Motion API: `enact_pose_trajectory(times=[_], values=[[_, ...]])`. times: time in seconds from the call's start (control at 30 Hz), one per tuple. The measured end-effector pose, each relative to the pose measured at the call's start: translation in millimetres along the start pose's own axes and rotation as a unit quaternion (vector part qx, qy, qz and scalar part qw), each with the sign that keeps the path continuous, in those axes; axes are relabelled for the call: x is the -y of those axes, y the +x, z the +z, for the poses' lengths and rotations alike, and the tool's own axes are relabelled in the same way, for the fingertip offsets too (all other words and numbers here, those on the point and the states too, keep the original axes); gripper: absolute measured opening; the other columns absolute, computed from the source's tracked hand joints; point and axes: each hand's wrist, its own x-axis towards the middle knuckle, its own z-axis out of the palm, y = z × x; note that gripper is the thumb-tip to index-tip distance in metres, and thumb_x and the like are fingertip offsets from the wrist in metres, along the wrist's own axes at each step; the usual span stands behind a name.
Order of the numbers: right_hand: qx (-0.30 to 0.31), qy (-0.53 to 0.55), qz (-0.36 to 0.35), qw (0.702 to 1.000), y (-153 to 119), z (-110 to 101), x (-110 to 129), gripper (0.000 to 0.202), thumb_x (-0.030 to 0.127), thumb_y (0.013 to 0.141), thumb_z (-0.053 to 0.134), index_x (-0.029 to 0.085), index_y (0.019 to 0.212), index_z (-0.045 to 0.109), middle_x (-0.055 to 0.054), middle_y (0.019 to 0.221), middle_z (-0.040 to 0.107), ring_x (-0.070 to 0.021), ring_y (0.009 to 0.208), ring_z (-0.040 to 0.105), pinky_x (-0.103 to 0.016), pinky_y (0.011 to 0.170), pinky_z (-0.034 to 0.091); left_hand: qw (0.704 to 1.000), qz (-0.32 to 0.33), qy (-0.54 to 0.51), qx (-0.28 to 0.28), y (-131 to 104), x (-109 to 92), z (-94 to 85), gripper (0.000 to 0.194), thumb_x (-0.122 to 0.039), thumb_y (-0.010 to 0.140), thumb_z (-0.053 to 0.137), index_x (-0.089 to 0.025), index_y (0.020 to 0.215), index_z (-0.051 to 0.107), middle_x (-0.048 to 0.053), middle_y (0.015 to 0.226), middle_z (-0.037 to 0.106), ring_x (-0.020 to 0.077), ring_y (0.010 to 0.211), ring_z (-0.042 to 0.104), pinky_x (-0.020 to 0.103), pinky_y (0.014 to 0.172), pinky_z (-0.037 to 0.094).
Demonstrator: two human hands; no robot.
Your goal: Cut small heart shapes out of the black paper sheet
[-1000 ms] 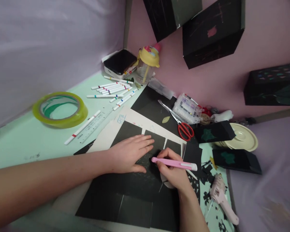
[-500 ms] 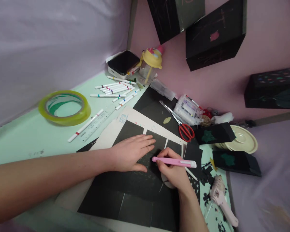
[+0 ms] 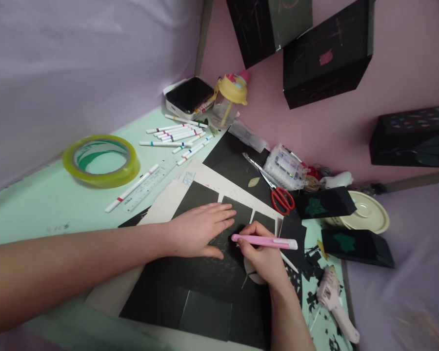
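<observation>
My left hand lies flat, fingers stretched out, on a large sheet of black paper. Close to its right, my right hand pinches a pink pen-shaped tool with a white end. The tool lies across the hand, and its working tip cannot be made out. Faint pale lines and narrow light gaps show on the black paper. A round pale piece is partly hidden beneath the right hand. Beside that hand lies a thin white stick.
Red-handled scissors lie behind the hands. A yellow tape roll, ruler and several white markers are left. Toward the right are a glue gun, black paper scraps and dark boxes. A yellow-lidded bottle stands behind.
The whole view has shifted slightly. Both hands keep nearly the same place on the black paper, and the pink tool stays in my right hand.
</observation>
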Motion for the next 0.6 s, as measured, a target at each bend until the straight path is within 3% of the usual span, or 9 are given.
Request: enact_pose_trajectory(times=[0.6], values=[[-0.048, -0.020, -0.014, 0.999, 1.2, 4.7, 6.5, 0.016, 0.022, 0.078, 0.061, 0.020, 0.064, 0.053, 0.004, 0.058, 0.054, -0.0127, 0.056, 0.049, -0.024, 0.054, 0.038, 1.000, 0.004, 0.006, -0.008, 0.7, 1.0, 2.0, 0.075, -0.059, 0.083, 0.062, -0.013, 0.139, 0.046, 0.013, 0.152, 0.035, 0.0285, 0.144, 0.024, 0.040, 0.118, 0.019]])
